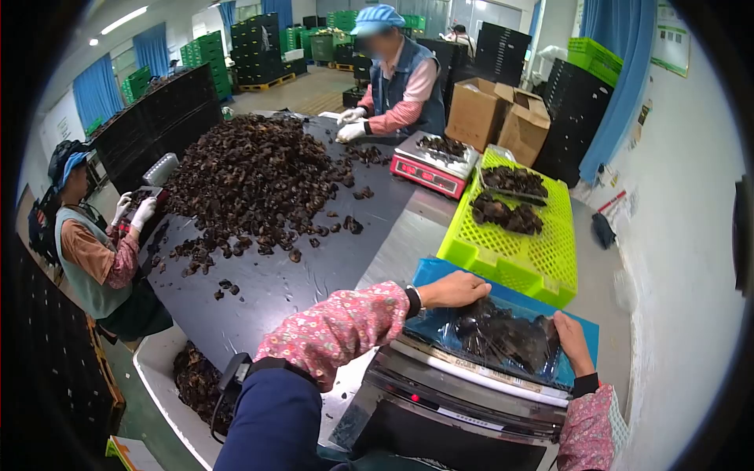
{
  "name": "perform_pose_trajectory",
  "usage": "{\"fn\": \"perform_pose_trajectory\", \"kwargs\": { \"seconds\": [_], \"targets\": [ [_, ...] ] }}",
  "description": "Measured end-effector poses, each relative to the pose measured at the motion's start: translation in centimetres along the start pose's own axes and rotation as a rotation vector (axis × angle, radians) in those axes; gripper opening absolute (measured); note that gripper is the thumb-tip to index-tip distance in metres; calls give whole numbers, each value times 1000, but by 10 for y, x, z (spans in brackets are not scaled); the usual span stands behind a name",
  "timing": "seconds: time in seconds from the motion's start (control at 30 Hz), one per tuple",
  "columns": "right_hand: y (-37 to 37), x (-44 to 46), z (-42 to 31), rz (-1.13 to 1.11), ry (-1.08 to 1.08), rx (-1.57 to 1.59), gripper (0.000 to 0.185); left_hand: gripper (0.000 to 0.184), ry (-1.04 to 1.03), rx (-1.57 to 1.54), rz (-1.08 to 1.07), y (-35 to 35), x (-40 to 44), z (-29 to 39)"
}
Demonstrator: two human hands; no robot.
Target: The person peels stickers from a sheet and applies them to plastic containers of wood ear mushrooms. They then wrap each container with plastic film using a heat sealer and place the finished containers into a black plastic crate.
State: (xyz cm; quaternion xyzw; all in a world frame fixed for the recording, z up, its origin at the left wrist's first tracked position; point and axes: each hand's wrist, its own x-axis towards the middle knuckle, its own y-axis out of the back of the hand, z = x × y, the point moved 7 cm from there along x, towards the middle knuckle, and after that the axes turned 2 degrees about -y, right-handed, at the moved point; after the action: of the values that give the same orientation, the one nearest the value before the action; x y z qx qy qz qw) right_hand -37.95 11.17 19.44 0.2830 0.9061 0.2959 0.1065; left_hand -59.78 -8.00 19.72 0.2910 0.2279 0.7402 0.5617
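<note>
A clear-wrapped pack of dark mushroom-like pieces [506,337] lies on the blue surface [585,334] of a wrapping machine [448,408]. My left hand [454,290] rests on the pack's left far corner, its fingers together over the film. At the right end, my right hand [572,341] holds the pack's edge, fingers bent round it. Just beyond, a yellow-green crate [503,271] bears two trays of the same dark pieces [510,213]. A red and white scale [428,169] with another filled tray on it stands behind the crate's left side.
A large heap of dark pieces [251,173] covers much of the table [314,275]. One co-worker [408,86] stands at the far side, another [94,251] at the left, both gloved. Cardboard boxes [479,110] and stacked crates stand behind; a white tub [161,377] is below left.
</note>
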Motion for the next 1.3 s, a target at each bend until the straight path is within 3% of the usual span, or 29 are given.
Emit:
{"fn": "perform_pose_trajectory", "kwargs": {
  "seconds": [0.13, 0.23, 0.27, 0.37, 0.4, 0.5, 0.63, 0.67, 0.7, 0.77, 0.83, 0.87, 0.97, 1.0, 1.23, 1.3],
  "targets": [
    [8, -3, 5, -82, -47, -62, 43, 55, 135, 171, -8, 3, -1, -5],
    [7, -22, -4, -33, -50, 164, 45, 58, 237, 66, -111, 12, -10, 0],
    [6, -29, -2, -27, -69, 194, 44, 60, 88, 64, -25, 16, -15, 6],
    [4, -50, 1, -29, -141, 307, 43, 63, 228, -262, -56, 3, -42, -11],
    [1, -59, -5, -50, -177, 360, 42, 62, 93, -217, -27, 2, -46, -12],
    [-9, -72, -8, 2, -220, 428, 41, 60, 285, -482, -146, 7, -68, 16],
    [-11, -97, -22, 98, -257, 493, 42, 57, 414, -736, -123, -7, -91, 27],
    [-9, -113, -34, 118, -276, 523, 41, 55, 478, -960, -105, -15, -104, 34],
    [-5, -132, -40, 146, -304, 552, 41, 54, 496, -970, -78, -12, -118, 49],
    [-6, -173, -42, 178, -286, 515, 40, 54, 407, -691, -85, -6, -149, 79],
    [-17, -214, -41, 161, -312, 529, 39, 53, 525, -664, -139, -17, -184, 100],
    [-24, -235, -36, 197, -475, 482, 38, 53, 580, -717, -209, -24, -200, 108],
    [-53, -279, -19, 81, -566, 467, 37, 56, 699, -761, -300, -60, -241, 94],
    [-62, -281, -10, 53, -567, 406, 37, 57, 781, -796, -316, -71, -251, 91],
    [-65, -264, -7, 28, -432, 198, 42, 59, 811, -854, -275, -88, -254, 74],
    [-68, -282, 4, -48, -661, 235, 42, 61, 890, -939, -300, -98, -268, 74]
  ]
}}
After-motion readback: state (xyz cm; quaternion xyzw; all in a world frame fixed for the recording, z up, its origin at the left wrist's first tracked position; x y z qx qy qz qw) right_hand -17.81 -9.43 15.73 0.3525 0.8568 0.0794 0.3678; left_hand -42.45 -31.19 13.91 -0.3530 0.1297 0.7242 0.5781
